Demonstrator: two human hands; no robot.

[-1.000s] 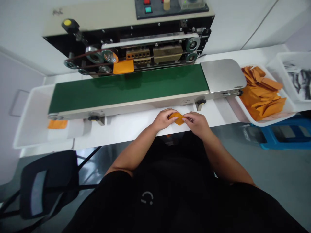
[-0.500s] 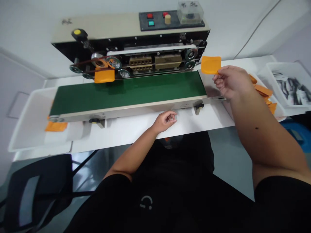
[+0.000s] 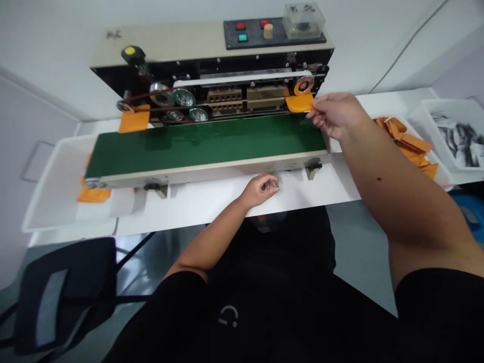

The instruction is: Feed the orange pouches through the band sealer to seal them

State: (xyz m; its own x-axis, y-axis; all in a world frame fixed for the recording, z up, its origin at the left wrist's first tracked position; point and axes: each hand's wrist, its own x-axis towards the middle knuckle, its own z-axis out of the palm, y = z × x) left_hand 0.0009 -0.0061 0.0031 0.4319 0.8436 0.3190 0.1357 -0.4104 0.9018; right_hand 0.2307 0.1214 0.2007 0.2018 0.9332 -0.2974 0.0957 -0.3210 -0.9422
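A band sealer [image 3: 212, 50] stands at the back of the table, with a green conveyor belt [image 3: 212, 138] along its front. My right hand [image 3: 335, 113] pinches the near right corner of a small orange pouch [image 3: 300, 103], whose far edge lies at the sealer's right-hand intake below a wheel. Another orange pouch [image 3: 134, 121] hangs from the sealer's left end, over the belt. My left hand [image 3: 260, 191] rests by the table's front edge with fingers loosely curled and thumb apart from them, and I see nothing in it.
On the left, a white bin [image 3: 49, 186] holds several orange pouches below the belt's end. At the right are a tray of orange pouches [image 3: 410, 146] and a white bin [image 3: 434, 136] of black-and-white packets. A dark chair [image 3: 68, 292] stands lower left.
My right hand has moved left, bringing the orange pouch from beside the sealer to its intake. The other pouch has travelled left along the sealer. My left hand stays put.
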